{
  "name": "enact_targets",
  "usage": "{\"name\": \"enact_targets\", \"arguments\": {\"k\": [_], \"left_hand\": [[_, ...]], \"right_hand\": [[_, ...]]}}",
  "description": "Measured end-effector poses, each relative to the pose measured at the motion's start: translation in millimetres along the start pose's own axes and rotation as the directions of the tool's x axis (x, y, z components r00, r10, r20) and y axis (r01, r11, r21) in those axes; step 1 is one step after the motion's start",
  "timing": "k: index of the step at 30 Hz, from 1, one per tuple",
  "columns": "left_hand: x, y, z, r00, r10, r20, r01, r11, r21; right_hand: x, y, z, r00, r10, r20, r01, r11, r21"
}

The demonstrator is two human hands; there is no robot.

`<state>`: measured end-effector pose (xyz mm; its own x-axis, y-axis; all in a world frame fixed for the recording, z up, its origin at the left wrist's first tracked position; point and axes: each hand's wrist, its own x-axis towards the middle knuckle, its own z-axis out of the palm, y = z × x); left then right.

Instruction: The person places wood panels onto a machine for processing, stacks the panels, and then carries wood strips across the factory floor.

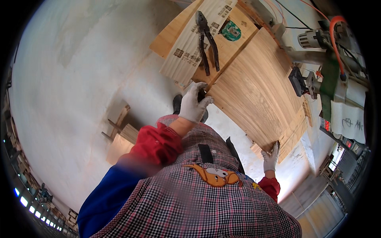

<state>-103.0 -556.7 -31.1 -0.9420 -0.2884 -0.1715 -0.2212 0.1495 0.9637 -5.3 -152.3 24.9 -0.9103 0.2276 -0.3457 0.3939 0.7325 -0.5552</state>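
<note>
A wide wooden board [258, 87] with light brown grain lies on the workbench, slanting from upper middle to lower right. At its near left corner is my left hand [193, 105] in a white glove, thumb and fingers curled around the corner; a dark patch shows between them. My right hand [271, 159], gloved too, grips the board's near right end, fingertips up over the edge and thumb apart on the near side. Beyond the left hand, black-handled pliers [204, 31] rest on a pale ribbed strip [186, 49] with dark print.
A green tape roll [231, 31] lies behind the pliers on a light wooden surface [242, 18]. At the right stands a machine with a black clamp-like head [297, 81], a motor [310, 39] and an orange hose [332, 35]. Wood pieces [121, 141] sit on the floor at left.
</note>
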Motion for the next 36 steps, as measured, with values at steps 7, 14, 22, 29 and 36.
{"name": "enact_targets", "arguments": {"k": [7, 14, 22, 29, 36], "left_hand": [[-1.2, -5.0, 5.5, 0.991, -0.12, 0.059, 0.131, 0.958, -0.256], [0.9, -14.0, 1.7, 0.974, -0.193, 0.121, 0.226, 0.891, -0.394], [3.4, -8.9, 1.6, 0.972, -0.182, 0.151, 0.227, 0.898, -0.378], [6.0, -9.9, 1.6, 0.963, -0.165, 0.211, 0.226, 0.924, -0.309], [9.5, -16.8, -3.4, 0.971, -0.147, 0.191, 0.209, 0.907, -0.365]], "right_hand": [[1.3, 3.8, -1.2, 0.992, -0.121, -0.045, 0.106, 0.962, -0.253], [-2.6, 6.9, -3.2, 0.974, -0.21, -0.083, 0.148, 0.871, -0.469], [-4.0, 0.2, -9.2, 0.986, -0.136, -0.097, 0.074, 0.878, -0.473], [0.4, 1.2, -17.9, 0.992, -0.065, -0.104, 0.01, 0.891, -0.454], [1.8, 3.0, -11.8, 0.985, -0.129, -0.111, 0.077, 0.92, -0.383]]}}
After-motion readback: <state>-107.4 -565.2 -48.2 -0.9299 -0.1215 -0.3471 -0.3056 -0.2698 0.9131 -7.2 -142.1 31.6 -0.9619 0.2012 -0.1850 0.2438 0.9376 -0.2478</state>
